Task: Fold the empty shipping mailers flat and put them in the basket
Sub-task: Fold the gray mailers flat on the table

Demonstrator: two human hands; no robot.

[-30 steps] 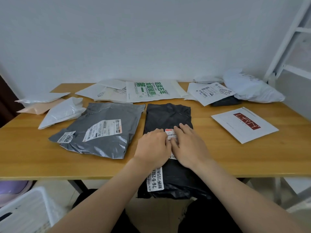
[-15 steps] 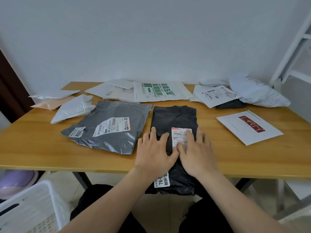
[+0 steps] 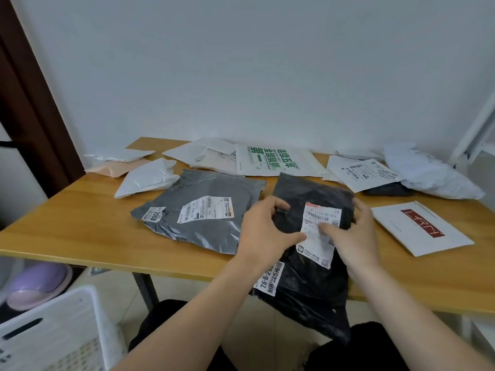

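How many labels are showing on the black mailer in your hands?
2. On the black mailer, the big shipping label lies on top between the left hand and right hand; the small numbered label sits lower, by the table edge. Its underside is hidden.

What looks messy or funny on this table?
The black mailer droops over the front edge of the table, all crinkly. At the far right, a white mailer looks puffy instead of flat.

I log on the tabletop: gray mailer, 1; black labelled mailer, 1; green-printed mailer, 1; red-logo envelope, 1. Below: white basket, 1.
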